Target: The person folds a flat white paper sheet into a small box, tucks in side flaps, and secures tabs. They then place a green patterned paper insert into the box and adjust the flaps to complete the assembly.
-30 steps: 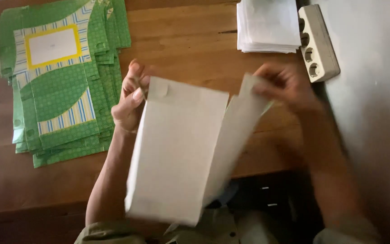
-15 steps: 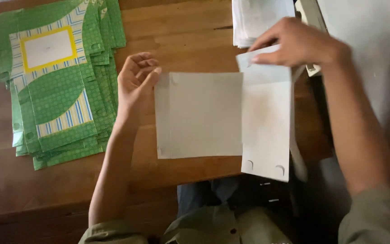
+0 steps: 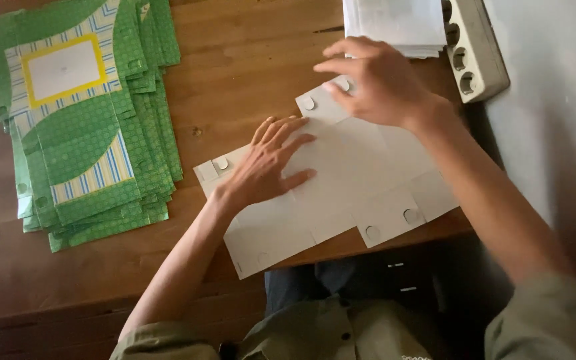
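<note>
Your left hand [image 3: 271, 160] lies flat, fingers spread, pressing down on the middle of the unfolded white cardboard box blank with small round tabs [image 3: 341, 193]. It grips nothing. Your right hand [image 3: 375, 83] rests on the blank's far flap, fingers loosely curved and fingertips on the card near one round tab; it closes around nothing either. The blank lies opened out, white side up, on the brown wooden worktop [image 3: 248, 60], at the near edge right in front of you, its nearest corners hanging slightly past that edge.

Well to the left of your left hand sits a fanned stack of flat green printed box blanks with striped panels and a yellow-framed white label [image 3: 81, 127]. Just beyond your right hand lies a stack of white sheets [image 3: 395, 23], and beside it, against the grey wall [image 3: 555, 100], a pale multi-socket power strip [image 3: 476, 50].
</note>
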